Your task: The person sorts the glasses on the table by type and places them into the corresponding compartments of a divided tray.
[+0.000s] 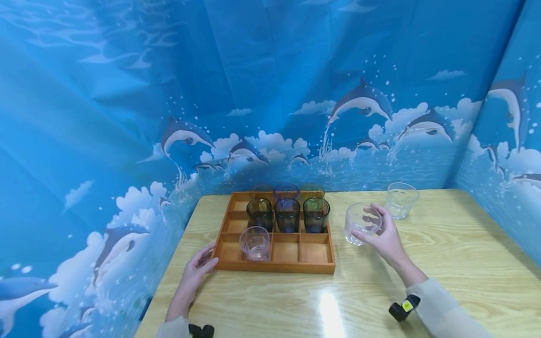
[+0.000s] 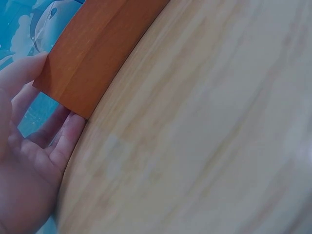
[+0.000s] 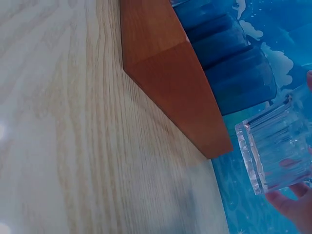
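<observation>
A wooden compartment tray [image 1: 275,266] lies on the table. My left hand [image 1: 197,268] holds its front left corner, and in the left wrist view the fingers [image 2: 66,141] and thumb meet the tray's edge [image 2: 83,63]. To the right of the tray, my right hand [image 1: 386,241] grips a clear glass [image 1: 357,227] by its side, fingers behind and thumb in front. That glass [image 3: 273,151] appears tilted in the right wrist view. A second clear glass [image 1: 255,246] stands in the tray's front row.
Three dark tinted glasses [image 1: 288,218] stand in the tray's middle row, with amber, blue [image 1: 286,190] and green ones behind them. Another clear glass [image 1: 400,202] stands at the table's back right. A dolphin-print curtain [image 1: 270,94] hangs behind the table [image 1: 262,300].
</observation>
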A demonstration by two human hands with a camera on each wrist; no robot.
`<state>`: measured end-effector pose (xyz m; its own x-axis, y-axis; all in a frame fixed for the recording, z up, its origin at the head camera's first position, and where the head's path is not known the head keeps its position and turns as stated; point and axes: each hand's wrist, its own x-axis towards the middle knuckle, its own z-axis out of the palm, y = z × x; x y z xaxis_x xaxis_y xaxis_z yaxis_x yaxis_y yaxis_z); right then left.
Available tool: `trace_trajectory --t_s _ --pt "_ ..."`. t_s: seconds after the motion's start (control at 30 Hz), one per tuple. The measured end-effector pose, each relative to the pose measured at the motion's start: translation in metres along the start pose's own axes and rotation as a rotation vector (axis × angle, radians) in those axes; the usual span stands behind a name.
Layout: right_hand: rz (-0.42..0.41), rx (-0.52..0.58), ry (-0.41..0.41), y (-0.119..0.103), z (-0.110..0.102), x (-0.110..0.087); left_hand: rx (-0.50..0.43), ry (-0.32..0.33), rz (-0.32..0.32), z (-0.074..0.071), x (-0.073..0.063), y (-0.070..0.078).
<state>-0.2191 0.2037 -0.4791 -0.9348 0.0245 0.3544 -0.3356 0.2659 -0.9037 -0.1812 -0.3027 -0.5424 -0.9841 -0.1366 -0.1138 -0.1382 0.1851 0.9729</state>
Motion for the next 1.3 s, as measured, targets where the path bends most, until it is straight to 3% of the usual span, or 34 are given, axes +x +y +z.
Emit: trace_trajectory --t_s 0.33,0.63,1.13,1.3 --pt "-0.083 0.096 -0.029 -0.01 0.004 -0.006 -0.016 -0.007 0.01 0.0 0.0 0.0" --pt "-0.193 0.283 -0.101 -0.019 0.012 -0.01 -0.009 0.012 -0.003 0.0 0.0 0.0" --pt "-0.23 0.346 -0.168 -0.028 0.03 -0.016 -0.005 0.005 -0.003 0.0 0.001 0.0" --pt "-0.208 0.348 -0.196 -0.028 0.039 -0.017 0.0 0.008 -0.012 0.0 0.0 -0.001"
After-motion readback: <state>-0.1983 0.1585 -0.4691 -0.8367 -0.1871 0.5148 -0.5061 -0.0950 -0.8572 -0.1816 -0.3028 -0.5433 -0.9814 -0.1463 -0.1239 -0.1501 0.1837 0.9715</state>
